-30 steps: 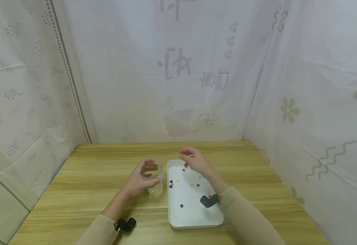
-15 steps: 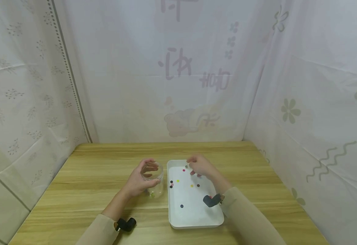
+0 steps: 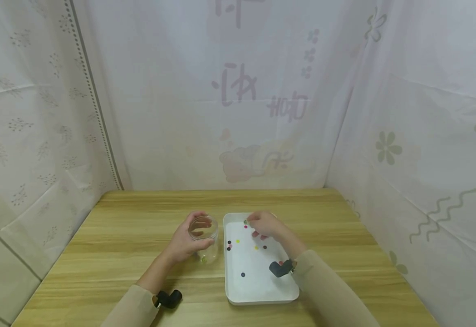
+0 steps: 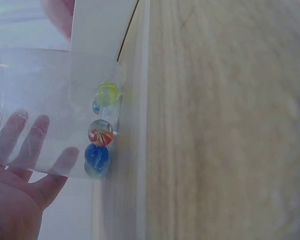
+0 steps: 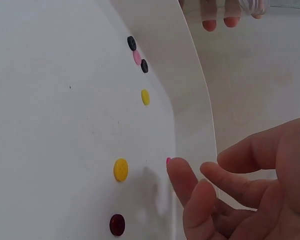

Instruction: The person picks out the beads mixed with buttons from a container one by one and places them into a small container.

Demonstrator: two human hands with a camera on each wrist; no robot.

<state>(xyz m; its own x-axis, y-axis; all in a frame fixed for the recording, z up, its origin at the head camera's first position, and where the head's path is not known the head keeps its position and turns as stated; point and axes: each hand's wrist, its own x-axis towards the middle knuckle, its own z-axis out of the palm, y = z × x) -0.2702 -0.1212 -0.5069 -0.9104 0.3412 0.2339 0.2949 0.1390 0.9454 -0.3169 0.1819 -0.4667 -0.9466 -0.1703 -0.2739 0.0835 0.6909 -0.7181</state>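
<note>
My left hand (image 3: 186, 240) grips a clear jar (image 3: 207, 249) upright, just left of the white tray (image 3: 262, 297). Several marbles lie at the jar's bottom; in the left wrist view a yellow marble (image 4: 107, 93), a red-swirled marble (image 4: 100, 133) and a blue marble (image 4: 97, 155) show through the wall. My right hand (image 3: 265, 225) is over the tray's far end, its fingers bent and apart. Its fingertips are right at a small greenish-grey round piece (image 3: 245, 222), which looks like a marble. A bright pink button (image 3: 245, 226) lies just below that piece; the hand mostly covers it in the right wrist view.
Several buttons lie scattered in the tray: a yellow button (image 5: 121, 170), a dark red button (image 5: 117, 225), and a pink button (image 5: 137, 57) between two black ones along the left wall. A dark button (image 3: 243, 274) lies nearer the front. The tray stands on a wooden table (image 3: 119, 254).
My right hand has come down from above the tray's far edge and shifted right, then slightly left. The greenish-grey piece has moved a little left. My left hand keeps holding the jar.
</note>
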